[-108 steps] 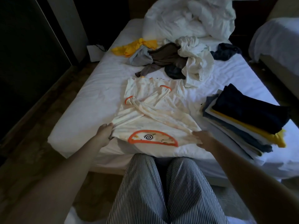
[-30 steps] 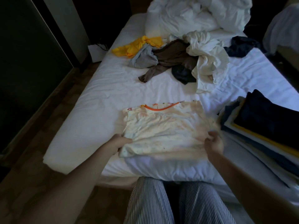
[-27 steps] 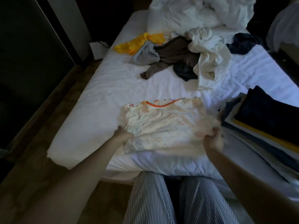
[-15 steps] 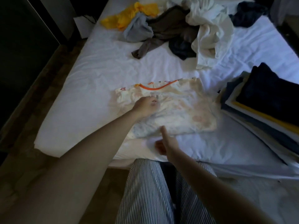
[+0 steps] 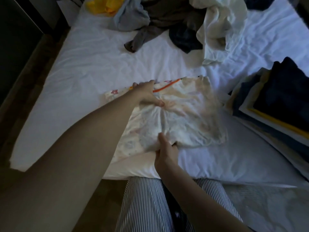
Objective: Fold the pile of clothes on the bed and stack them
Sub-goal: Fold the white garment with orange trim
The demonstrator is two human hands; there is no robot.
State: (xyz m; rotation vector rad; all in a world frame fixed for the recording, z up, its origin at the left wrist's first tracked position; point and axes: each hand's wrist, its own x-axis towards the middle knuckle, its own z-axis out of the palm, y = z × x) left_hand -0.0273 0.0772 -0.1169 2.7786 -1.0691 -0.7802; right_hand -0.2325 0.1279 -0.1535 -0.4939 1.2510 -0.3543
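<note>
Pinching a part-folded cream shirt with left hand and right hand at bed's near edge. Done: folded stack, right edge. Remaining: loose pile, far edge.

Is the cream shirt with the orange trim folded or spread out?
Folded. The cream shirt is a small layered rectangle; the left hand and right hand grip its edges.

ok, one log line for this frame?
phase: folding | left hand: grips cream shirt far edge | right hand: grips near edge | folded stack: right | unfolded pile: far end
</note>
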